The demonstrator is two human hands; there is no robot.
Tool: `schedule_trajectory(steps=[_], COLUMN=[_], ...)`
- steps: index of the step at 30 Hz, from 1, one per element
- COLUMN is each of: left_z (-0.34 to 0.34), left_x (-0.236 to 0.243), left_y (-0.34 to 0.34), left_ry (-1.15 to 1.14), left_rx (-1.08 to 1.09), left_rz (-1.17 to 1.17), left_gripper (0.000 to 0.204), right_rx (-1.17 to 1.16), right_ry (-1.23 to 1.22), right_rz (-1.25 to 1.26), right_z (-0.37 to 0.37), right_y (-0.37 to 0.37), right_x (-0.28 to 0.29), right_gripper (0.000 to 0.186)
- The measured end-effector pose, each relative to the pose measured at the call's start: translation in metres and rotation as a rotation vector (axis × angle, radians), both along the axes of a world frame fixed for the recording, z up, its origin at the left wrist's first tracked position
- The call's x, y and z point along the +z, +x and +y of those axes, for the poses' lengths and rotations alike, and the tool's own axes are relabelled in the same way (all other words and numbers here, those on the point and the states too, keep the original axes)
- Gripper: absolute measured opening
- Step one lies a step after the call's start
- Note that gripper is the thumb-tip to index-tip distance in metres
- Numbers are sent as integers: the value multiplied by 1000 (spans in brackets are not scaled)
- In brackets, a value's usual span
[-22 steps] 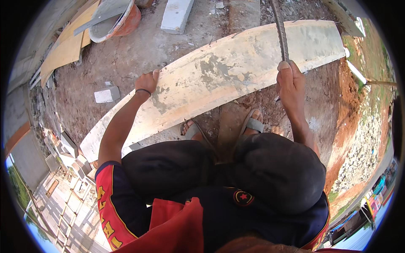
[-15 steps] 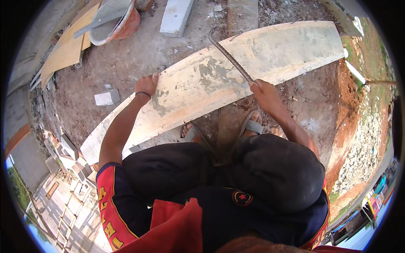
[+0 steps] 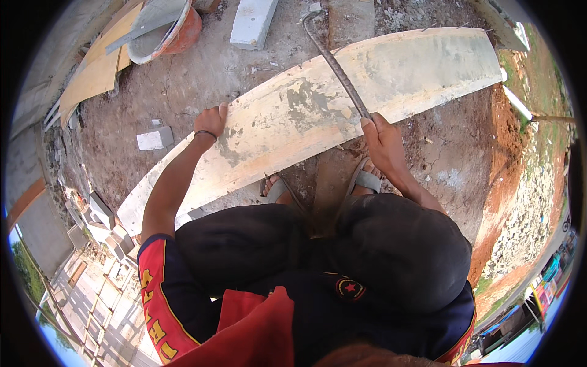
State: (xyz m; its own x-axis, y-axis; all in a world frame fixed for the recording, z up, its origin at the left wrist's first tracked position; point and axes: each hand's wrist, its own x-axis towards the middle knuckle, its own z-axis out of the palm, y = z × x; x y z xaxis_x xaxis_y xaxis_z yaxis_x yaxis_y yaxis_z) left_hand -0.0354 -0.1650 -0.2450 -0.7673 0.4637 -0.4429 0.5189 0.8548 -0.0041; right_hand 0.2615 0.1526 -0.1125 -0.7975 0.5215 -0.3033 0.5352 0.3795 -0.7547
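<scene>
A long, pale wooden board (image 3: pixel 269 131) smeared with grey cement lies slantwise before my feet, from lower left to upper right. Several nails (image 3: pixel 428 29) stick out along its far edge. My left hand (image 3: pixel 211 120) is closed over that far edge, left of the middle. In my right hand (image 3: pixel 385 140) is a ribbed steel crowbar (image 3: pixel 334 64), gripped at its near end by wrapped fingers. The bar slants away over the board, and its bent, hooked tip reaches past the far edge. Whether the tip touches anything cannot be made out.
My sandalled feet (image 3: pixel 367 180) are close to the board's near edge. Beyond it lie a pale block (image 3: pixel 252 24) and, at far left, an orange tub (image 3: pixel 183 33) beside plywood sheets (image 3: pixel 92 79). A smaller white block (image 3: pixel 155 139) rests left of my left hand.
The crowbar's hooked tip has swung farther away from me and appears lifted, beyond the board's far edge. My left hand has kept its hold, and the board lies nearly as before.
</scene>
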Motion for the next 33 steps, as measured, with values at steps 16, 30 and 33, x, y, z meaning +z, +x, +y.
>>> schedule_trajectory(steps=[16,30,33], left_z=[0,0,6], left_x=[2,4,5], left_y=[4,-2,-4], left_ry=[-25,6,18], left_rx=[-5,19,-3], left_rz=[23,-34,-38], left_gripper=[64,63,64], right_rx=[-137,-103,-19], right_ry=[1,-52,75], right_rz=[280,225,112], right_z=[-16,-19,-22], right_y=[2,13,19], right_x=[20,10,-39], right_gripper=[23,23,27])
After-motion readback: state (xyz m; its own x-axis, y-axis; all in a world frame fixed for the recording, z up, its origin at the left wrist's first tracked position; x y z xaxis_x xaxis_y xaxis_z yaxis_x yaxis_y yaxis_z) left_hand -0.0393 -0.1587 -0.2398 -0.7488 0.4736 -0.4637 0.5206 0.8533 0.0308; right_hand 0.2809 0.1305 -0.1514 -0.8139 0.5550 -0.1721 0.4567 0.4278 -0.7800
